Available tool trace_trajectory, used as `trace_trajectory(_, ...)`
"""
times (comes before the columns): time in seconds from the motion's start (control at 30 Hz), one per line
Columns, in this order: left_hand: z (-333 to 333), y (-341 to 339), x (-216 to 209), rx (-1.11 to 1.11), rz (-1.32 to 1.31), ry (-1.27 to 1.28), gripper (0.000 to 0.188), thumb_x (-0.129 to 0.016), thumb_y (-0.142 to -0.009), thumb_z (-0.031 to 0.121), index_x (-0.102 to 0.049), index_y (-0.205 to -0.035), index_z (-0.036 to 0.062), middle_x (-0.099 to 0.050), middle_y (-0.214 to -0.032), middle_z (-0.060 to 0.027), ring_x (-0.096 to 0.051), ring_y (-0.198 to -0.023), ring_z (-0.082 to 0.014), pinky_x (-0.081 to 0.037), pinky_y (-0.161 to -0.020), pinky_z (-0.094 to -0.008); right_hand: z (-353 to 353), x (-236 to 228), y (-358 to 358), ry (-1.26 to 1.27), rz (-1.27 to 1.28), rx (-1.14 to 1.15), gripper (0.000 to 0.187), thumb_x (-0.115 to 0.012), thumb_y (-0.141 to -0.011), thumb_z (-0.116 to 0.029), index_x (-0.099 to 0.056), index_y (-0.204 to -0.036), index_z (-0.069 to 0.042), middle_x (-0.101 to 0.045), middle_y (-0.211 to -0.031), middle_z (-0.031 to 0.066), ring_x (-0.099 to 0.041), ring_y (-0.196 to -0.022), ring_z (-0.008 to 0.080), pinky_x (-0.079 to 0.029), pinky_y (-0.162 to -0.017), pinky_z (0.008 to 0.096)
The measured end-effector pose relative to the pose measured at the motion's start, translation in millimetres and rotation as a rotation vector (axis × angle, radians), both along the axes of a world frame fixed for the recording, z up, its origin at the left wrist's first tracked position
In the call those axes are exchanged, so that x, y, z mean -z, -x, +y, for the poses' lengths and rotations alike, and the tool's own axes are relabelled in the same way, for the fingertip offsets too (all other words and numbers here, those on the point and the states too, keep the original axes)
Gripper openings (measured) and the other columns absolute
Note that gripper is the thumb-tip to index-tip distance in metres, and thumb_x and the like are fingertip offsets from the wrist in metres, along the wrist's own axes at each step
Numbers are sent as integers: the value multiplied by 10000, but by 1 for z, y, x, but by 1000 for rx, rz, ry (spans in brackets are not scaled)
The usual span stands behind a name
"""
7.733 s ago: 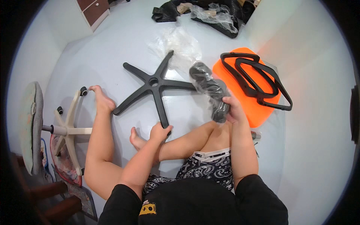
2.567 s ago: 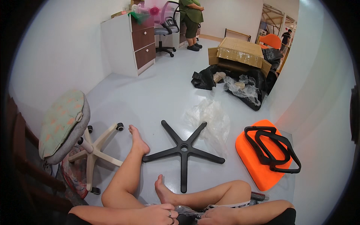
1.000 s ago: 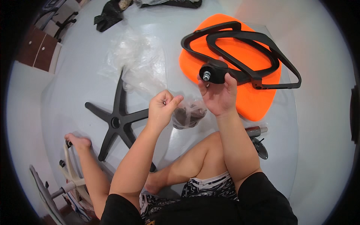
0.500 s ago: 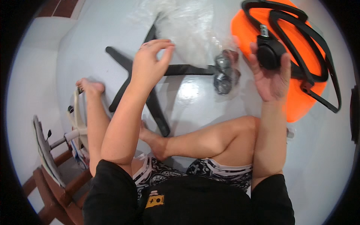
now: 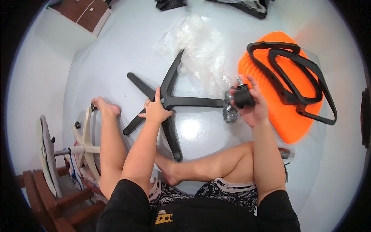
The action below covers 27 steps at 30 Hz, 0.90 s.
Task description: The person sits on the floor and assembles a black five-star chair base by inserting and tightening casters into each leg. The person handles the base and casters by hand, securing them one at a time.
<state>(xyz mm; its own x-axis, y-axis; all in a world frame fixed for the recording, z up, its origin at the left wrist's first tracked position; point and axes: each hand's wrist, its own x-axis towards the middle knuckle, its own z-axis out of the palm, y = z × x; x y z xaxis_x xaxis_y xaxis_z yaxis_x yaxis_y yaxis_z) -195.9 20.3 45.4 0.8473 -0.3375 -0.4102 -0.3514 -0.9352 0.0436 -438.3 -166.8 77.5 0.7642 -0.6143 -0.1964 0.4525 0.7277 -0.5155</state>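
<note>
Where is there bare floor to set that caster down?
Bare floor lies between the five-armed base, the bagged parts and the person's bent right leg; another patch separates the base from the drawer cabinet. It is crowded around the bagged parts, near the clear plastic, the orange chair part and the right hand holding the caster.

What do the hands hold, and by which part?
The right hand holds a black caster by its wheel end. The left hand is over the black base; grip unclear.

The head-worn fisheye looks steeply down from near, above the close side of the black five-armed base (image 5: 189,101).
</note>
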Motion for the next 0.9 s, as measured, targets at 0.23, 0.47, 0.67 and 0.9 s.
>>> trace_trajectory(0.23, 14, -49, -1, 27, -33, 259, 1182, -796, -510, 247, -68, -1441, 241, -503, -1213, -236, -495, -1121, -366, -375, -966, -482, 10, 2, -5, -5, 230, -52, 440, -512, -832, -206, -369, -1235, -103, -521, -993, 142, -609, -841, 281, -502, -551, 418)
trace_trajectory(0.47, 39, -37, -132, -315, 614, 1056, 948, -694, -655, 62, -149, -1428, 113, -520, -1144, -144, -576, -914, -266, -506, -735, -417, 4, -26, 17, -135, 3, -96, 339, -492, -880, -286, -461, -1180, -132, -532, -1130, 103, -570, -979, 274, -514, -689, 427)
trace_trajectory(0.67, 120, -33, -156, -267, 692, 1347, 600, -628, -609, 79, -478, -1183, -6, -593, -1030, -113, -591, -922, -238, -465, -858, -321, 72, -64, -7, 843, 514, -627, 469, -658, -771, -162, -496, -1205, -91, -564, -1099, 105, -595, -823, 175, -489, -591, 249)
trace_trajectory(0.9, 173, -20, -169, -284, 809, 1593, 679, -627, -566, 66, -439, -1214, -10, -575, -1057, -156, -586, -958, -289, -473, -891, -351, 165, -64, -9, 1251, 251, -674, 482, -707, -708, -86, -483, -1132, -45, -546, -1076, 44, -515, -982, 130, -409, -861, 278)
